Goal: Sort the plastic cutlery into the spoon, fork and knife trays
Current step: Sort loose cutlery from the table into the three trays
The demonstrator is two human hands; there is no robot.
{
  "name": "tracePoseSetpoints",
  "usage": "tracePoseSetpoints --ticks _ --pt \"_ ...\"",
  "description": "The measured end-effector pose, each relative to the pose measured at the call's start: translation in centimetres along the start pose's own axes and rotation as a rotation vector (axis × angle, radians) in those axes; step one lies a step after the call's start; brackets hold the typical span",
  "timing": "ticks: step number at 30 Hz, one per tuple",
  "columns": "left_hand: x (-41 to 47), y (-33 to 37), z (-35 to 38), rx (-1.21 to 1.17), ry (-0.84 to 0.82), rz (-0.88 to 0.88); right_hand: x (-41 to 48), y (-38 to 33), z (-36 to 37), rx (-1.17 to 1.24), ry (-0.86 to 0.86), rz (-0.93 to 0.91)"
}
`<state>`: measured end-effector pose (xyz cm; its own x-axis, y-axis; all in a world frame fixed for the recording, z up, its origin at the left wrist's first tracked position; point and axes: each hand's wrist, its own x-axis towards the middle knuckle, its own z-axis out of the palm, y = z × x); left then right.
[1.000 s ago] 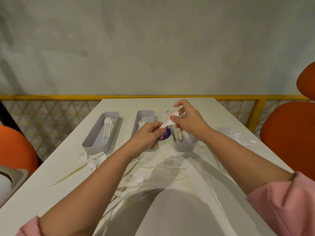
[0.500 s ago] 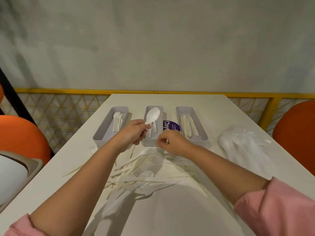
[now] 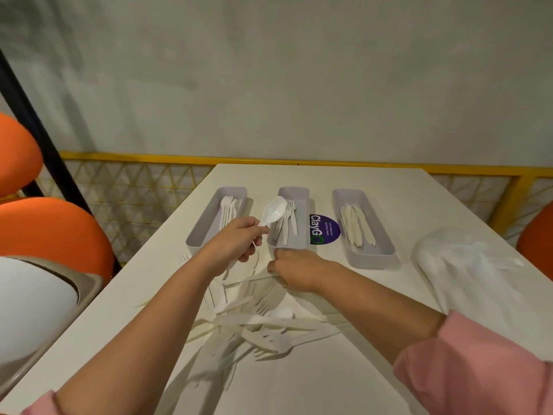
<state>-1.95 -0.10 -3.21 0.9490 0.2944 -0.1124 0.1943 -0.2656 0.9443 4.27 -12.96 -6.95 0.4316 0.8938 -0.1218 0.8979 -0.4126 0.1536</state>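
Left grip [image 3: 236,241] is pinching the white spoon [image 3: 273,211] by its handle, bowl tipped up and facing the camera. It's hovering above the gap between the left tray [image 3: 206,223] and the middle tray [image 3: 300,199], right by the middle tray's left wall. Right grip [image 3: 294,266] is sitting low on the bench [image 3: 359,181] just in front of the middle tray, fingers curled under, and honestly I can't tell if it's holding anything. Room-wise, the three trays are lying side by side with bare strips between them. There's open bench running behind them to the far edge, where the yellow railing [image 3: 299,161] is standing. The left tray is sitting close to the bench's left edge. A purple sticker [image 3: 324,229] is filling the gap between the middle tray and the right tray [image 3: 371,259], and a clear plastic bag [image 3: 466,265] is lying further right. Forks [image 3: 288,217] are lying in the middle tray and knives [image 3: 357,224] in the right one. The loose pile [image 3: 254,324] is sprawling under both forearms. Compared with half a second ago, the spoon is sitting further left, no longer over the middle tray. The right grip has also dropped from beside the sticker to that tray's front end.
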Motion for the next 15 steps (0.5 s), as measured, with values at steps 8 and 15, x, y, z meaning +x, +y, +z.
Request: tracePoseSetpoints --ticks 8,15 --pt "-0.1 -0.3 -0.5 0.066 0.016 0.034 -1.6 0.7 -1.2 -0.025 0.158 -0.053" --pt "-0.4 0.8 -0.3 0.152 -0.01 0.06 -2.3 3.1 -5.6 0.036 0.47 -0.002"
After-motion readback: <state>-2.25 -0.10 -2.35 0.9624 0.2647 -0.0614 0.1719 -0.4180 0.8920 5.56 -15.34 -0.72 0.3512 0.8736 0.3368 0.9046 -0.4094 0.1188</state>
